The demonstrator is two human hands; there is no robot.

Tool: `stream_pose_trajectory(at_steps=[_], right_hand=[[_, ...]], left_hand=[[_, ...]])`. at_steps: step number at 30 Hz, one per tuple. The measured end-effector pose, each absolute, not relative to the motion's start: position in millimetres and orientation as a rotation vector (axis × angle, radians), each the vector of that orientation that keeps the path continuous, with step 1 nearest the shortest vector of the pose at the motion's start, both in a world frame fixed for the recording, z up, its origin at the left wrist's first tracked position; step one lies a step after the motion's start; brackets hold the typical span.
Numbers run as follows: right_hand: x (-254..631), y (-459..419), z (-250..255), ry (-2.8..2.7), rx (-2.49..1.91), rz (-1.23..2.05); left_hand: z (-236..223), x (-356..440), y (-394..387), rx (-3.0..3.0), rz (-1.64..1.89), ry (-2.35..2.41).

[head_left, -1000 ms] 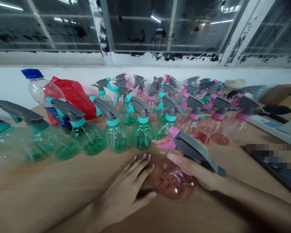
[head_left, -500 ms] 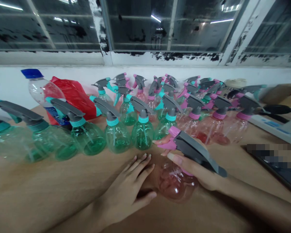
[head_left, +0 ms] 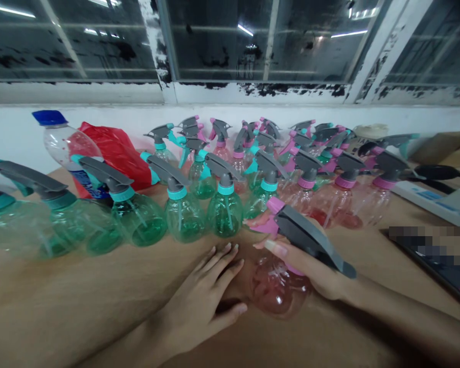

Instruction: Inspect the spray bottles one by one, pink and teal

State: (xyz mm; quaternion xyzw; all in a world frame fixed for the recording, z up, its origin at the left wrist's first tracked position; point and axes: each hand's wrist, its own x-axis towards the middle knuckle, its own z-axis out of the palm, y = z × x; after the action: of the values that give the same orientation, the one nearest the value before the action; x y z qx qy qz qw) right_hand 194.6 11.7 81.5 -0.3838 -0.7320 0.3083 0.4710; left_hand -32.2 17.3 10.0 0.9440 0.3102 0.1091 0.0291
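Observation:
My right hand (head_left: pixel 310 263) is closed around the neck of a pink spray bottle (head_left: pixel 278 291), just under its grey and pink trigger head (head_left: pixel 306 235). That bottle stands on the wooden table (head_left: pixel 111 296), and part of its neck is hidden by my fingers. To its left, my left hand (head_left: pixel 207 291) lies flat on the tabletop, fingers spread and holding nothing. Beyond it stand green spray bottles with turquoise collars, the nearest being one green spray bottle (head_left: pixel 225 212). Pink spray bottles, such as a pink-collared one (head_left: pixel 343 197), continue the row to the right.
More spray bottles crowd behind the front row, against the white wall. At the back left are a blue-capped plastic bottle (head_left: pixel 59 140) and a red plastic bag (head_left: pixel 115 153). On the right lie a dark phone (head_left: pixel 425 260) and a white power strip (head_left: pixel 425 199).
Almost nothing differs. My right hand still grips the pink spray bottle, its trigger head shifted very slightly, and my left hand rests in the same place.

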Motion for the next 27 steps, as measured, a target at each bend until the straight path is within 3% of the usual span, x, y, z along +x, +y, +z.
stream_pose_trajectory(at_steps=[27], right_hand=[[195.4,9.1,77.0,-1.744,-0.956,0.861]], left_hand=[[12.7,-31.0,16.9,2.878,0.330,0.965]])
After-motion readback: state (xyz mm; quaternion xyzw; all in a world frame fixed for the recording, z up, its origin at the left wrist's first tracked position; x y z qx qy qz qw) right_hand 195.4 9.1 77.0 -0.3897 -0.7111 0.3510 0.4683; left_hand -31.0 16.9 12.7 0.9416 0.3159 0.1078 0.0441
